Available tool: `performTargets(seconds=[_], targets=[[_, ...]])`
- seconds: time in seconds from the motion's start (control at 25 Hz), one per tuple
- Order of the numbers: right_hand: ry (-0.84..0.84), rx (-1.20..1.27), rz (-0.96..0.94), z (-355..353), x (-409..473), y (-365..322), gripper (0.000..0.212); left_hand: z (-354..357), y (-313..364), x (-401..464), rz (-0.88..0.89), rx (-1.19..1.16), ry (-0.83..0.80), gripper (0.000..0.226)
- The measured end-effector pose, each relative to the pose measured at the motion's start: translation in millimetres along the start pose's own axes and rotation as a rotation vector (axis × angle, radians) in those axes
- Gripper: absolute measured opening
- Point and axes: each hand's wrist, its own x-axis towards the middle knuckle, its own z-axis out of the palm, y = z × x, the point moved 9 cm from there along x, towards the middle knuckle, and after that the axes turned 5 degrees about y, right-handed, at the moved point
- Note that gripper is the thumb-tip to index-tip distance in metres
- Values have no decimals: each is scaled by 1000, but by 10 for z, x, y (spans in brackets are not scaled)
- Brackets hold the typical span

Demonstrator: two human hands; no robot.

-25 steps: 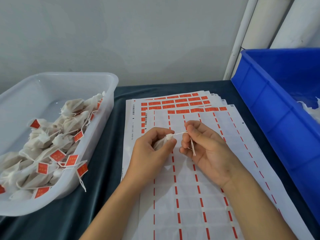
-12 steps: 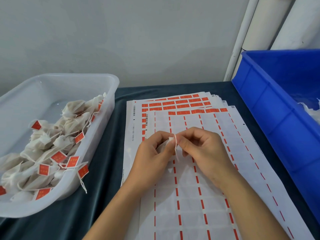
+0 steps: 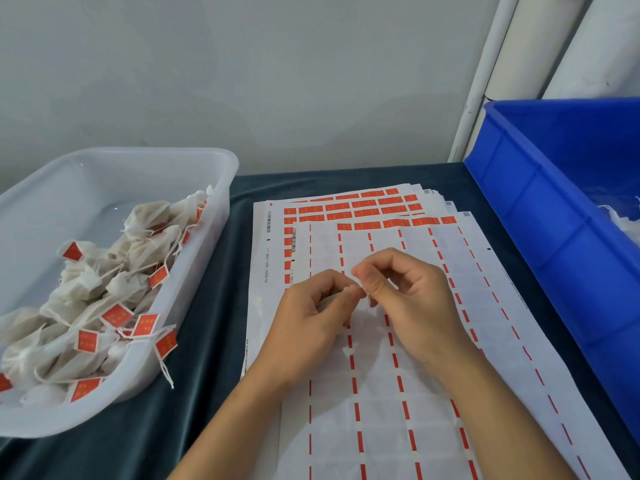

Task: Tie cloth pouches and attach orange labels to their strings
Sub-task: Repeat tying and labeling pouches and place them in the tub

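Observation:
My left hand (image 3: 311,317) curls around a small white cloth pouch (image 3: 325,301), which is mostly hidden inside the fingers. My right hand (image 3: 405,299) pinches the pouch's white string (image 3: 361,285) between thumb and forefinger, right against my left fingertips. Both hands hover over a stack of label sheets (image 3: 381,393). Orange labels (image 3: 367,213) remain only in the top rows of the sheets; lower down only orange strips between peeled spaces show.
A clear plastic tub (image 3: 207,216) at the left holds several tied pouches with orange labels (image 3: 117,315). A blue crate (image 3: 540,216) stands at the right with white pouches (image 3: 623,220) inside. Dark cloth covers the table (image 3: 214,341). White pipes (image 3: 485,81) rise behind.
My right hand, which held the string stretched out to the right a second ago, has moved in against my left fingertips. The loose string ends no longer hang in sight.

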Motion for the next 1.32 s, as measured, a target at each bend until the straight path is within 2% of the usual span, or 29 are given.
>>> performTargets(seconds=[0.12,0.2,0.32,0.4,0.6,0.72,0.92,1.04,1.32], targets=[[-25,54,-3,-6,0,-11,16,-4,18,-1,5,-1,10,23],[-84,-84,-46,32,-11,-5,38,-50,0,19,-4,-42,47,24],[-173,-212,-121,133,-39,-17,46,-133,-67,58,-36,-124,114,25],[-175,-251,-195,175,-55,-58,45,-159,-101,67,-57,-135,139,26],[-1,-347,-369,62,-80,-224,40,-131,-95,59,-72,-147,90,26],[54,-320,-403,13,-82,-256,24,-127,-105,50,-99,-198,72,29],[45,-285,-342,23,-68,-244,26,-94,-99,52,-95,-192,44,31],[48,-257,-373,39,-81,-285,21,-76,-68,43,-59,-194,16,33],[-5,-220,-334,103,-80,-285,17,-36,-41,36,-36,-164,-8,26]])
